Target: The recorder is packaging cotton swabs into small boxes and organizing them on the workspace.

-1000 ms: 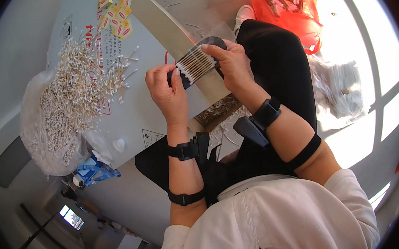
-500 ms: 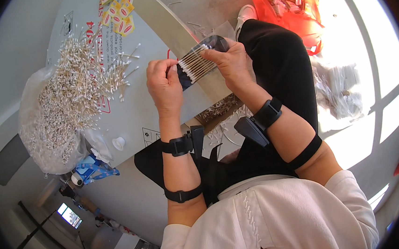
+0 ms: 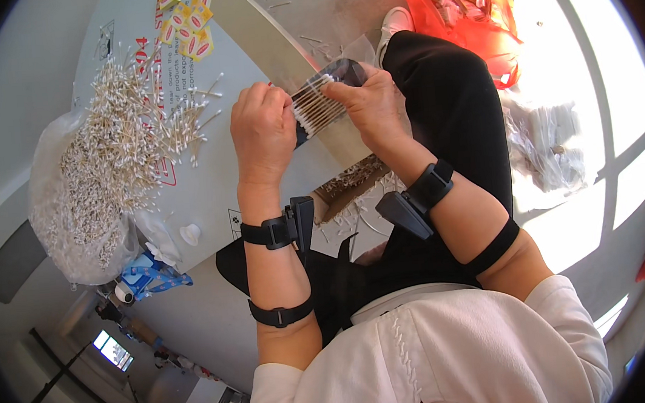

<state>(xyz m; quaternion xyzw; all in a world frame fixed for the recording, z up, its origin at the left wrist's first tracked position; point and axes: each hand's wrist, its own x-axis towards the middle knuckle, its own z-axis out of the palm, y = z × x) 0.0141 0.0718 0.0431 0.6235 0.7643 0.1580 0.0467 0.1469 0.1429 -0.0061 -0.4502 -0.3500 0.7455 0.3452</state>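
Above the table's right edge I hold a flat pack of cotton swabs (image 3: pixel 320 109), a neat row of them lying side by side against a dark backing with clear film around it. My right hand (image 3: pixel 373 110) is closed on its far right end, the thumb pressed over the swabs. At the opposite end, by the white tips, my left hand (image 3: pixel 262 130) is curled closed against the pack's edge; its fingertips are mostly hidden. A large heap of loose cotton swabs (image 3: pixel 124 134) spreads over the table to the left, partly inside a clear plastic bag (image 3: pixel 48 185).
Small yellow packets (image 3: pixel 189 30) lie at the table's far end. A white cap-like piece (image 3: pixel 190 234) sits near the table's front edge. Below is a cardboard box (image 3: pixel 332 207) with swabs. A red bag (image 3: pixel 508 35) and clear plastic bags (image 3: pixel 549 146) rest on the floor at right.
My left hand has shifted slightly left and rolled so its knuckles show more and its thumb less. The right hand keeps its grip and has drifted slightly left.
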